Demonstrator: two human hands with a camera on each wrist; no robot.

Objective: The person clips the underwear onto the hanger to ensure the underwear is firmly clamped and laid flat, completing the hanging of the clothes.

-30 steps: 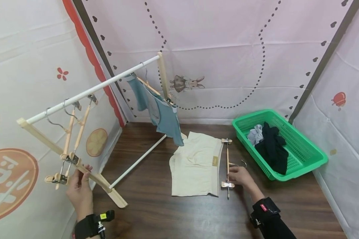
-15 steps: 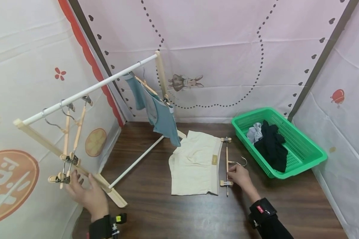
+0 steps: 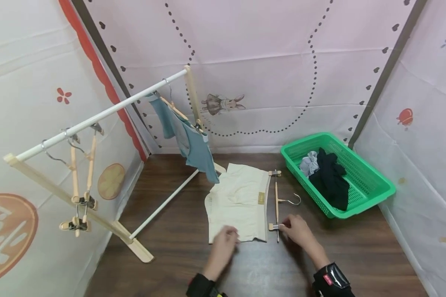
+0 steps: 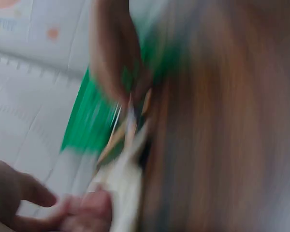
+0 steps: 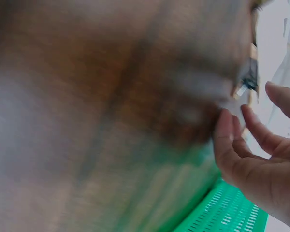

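Observation:
Cream shorts lie flat on the wooden surface, a tan label at the waistband. Along the waistband lies a wooden clip hanger, its metal hook pointing right. My right hand is at the hanger's near clip; its fingers look extended in the right wrist view, with the thumb apart, and contact is unclear. Over the shorts' near edge is my left hand, its fingers loosely bent and holding nothing. The left wrist view is blurred, but shows the left thumb and fingers apart beside the shorts.
A drying rack with a white rail stands at left. Two bare clip hangers and a blue garment hang from it. At right, a green basket holds black cloth and grey cloth.
My left hand has left the hangers on the rack and moved right to the shorts. My right hand has let go of the hanger bar and shifted to its near clip.

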